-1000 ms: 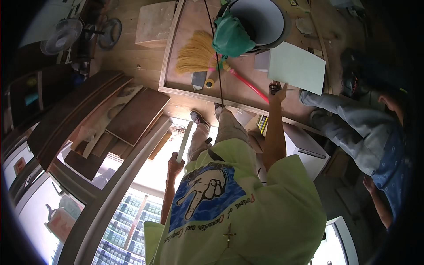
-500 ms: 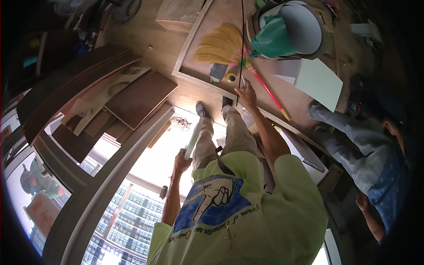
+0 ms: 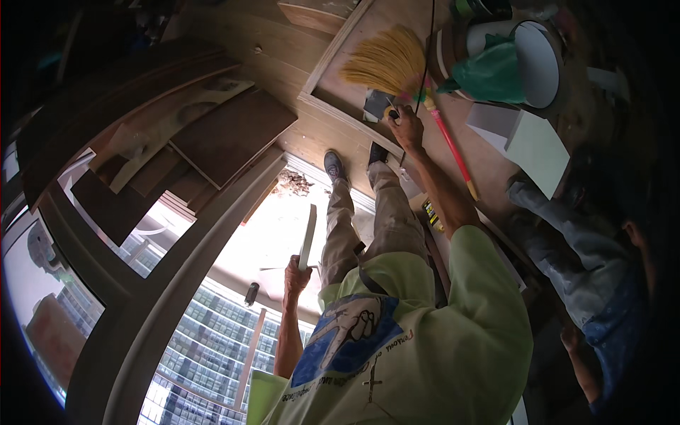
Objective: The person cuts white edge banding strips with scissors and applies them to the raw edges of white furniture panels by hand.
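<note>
In my left hand [image 3: 296,276] is a long, narrow, pale strip [image 3: 309,235], gripped at its lower end and pointing up and away from me. My right hand [image 3: 407,129] reaches over the edge of a framed wooden panel [image 3: 346,120], its fingers closed. They are at a small round yellow-and-black item [image 3: 389,113], beside a dark grey flat piece [image 3: 380,101]. A thin pale sliver shows by the fingertips; what exactly they hold is hidden. Just right of this hand lies a straw broom [image 3: 388,58] with a red handle.
A bucket [image 3: 540,65] with green cloth lies beyond the broom, near a pale box [image 3: 535,149]. Brown boards [image 3: 234,138] are stacked left, beside a window frame [image 3: 170,283]. Another person's legs [image 3: 567,234] are at the right. Debris [image 3: 294,183] lies beyond the strip.
My right hand has moved forward, from holding a thin pale stick near the panel's edge to the round yellow-and-black item. My left hand still grips the strip, now more upright. The view has shifted.
</note>
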The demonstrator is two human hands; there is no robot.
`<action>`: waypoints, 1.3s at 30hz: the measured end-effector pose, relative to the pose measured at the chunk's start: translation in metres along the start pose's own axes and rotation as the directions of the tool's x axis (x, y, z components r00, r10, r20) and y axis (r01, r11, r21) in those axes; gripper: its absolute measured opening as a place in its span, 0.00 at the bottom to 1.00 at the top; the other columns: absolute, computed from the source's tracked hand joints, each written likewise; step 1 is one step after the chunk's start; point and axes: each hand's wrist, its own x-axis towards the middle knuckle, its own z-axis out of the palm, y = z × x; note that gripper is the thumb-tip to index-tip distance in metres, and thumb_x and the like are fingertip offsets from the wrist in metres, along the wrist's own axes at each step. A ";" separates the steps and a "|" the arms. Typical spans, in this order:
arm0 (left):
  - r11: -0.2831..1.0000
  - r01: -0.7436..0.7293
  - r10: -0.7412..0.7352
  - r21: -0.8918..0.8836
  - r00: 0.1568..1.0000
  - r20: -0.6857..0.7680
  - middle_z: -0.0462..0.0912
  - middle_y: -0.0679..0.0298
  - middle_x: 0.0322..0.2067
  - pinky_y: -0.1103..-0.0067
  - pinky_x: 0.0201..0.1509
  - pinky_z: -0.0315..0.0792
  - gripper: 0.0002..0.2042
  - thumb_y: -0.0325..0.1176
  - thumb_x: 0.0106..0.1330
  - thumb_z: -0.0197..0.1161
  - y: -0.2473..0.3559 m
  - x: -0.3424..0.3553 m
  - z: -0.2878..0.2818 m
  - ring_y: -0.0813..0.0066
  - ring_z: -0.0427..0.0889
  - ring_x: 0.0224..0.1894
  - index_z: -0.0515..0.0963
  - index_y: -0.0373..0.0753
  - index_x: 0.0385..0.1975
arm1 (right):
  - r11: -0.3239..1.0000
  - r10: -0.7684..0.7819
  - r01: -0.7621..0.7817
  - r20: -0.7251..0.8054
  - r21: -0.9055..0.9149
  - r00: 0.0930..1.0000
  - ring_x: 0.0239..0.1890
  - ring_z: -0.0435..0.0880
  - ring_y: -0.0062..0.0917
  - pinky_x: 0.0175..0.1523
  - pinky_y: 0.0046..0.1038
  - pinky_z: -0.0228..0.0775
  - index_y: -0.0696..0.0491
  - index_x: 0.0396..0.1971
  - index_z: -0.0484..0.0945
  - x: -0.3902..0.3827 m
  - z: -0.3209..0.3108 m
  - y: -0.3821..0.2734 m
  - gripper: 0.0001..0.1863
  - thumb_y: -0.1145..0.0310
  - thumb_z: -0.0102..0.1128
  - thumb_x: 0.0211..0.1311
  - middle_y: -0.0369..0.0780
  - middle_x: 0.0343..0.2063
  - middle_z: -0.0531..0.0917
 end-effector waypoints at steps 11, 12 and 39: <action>0.997 -0.031 0.031 -0.068 1.000 0.004 0.81 0.55 0.27 0.72 0.36 0.74 0.14 0.28 0.52 0.62 0.003 -0.002 0.013 0.64 0.80 0.28 0.71 0.35 0.38 | 0.965 -0.225 0.234 -0.080 0.118 0.971 0.33 0.81 0.38 0.37 0.37 0.73 0.51 0.40 0.76 0.039 0.026 -0.068 0.17 0.63 0.63 0.50 0.44 0.31 0.80; 0.998 -0.030 0.031 -0.063 0.999 0.016 0.81 0.55 0.27 0.72 0.36 0.74 0.14 0.28 0.52 0.63 0.007 0.001 0.015 0.64 0.80 0.28 0.71 0.35 0.39 | 0.965 -0.235 0.238 -0.040 0.111 0.971 0.35 0.80 0.39 0.38 0.37 0.72 0.51 0.40 0.75 0.045 0.032 -0.076 0.16 0.64 0.63 0.50 0.44 0.31 0.79; 0.159 -0.820 0.878 0.550 0.372 0.301 0.77 0.50 0.33 0.67 0.38 0.73 0.20 0.36 0.55 0.61 0.225 0.083 0.085 0.53 0.79 0.33 0.70 0.30 0.44 | -0.099 0.395 -0.748 0.715 0.657 0.576 0.19 0.72 0.15 0.25 0.20 0.61 0.52 0.25 0.80 -0.130 -0.062 0.055 0.19 0.48 0.66 0.52 0.32 0.17 0.76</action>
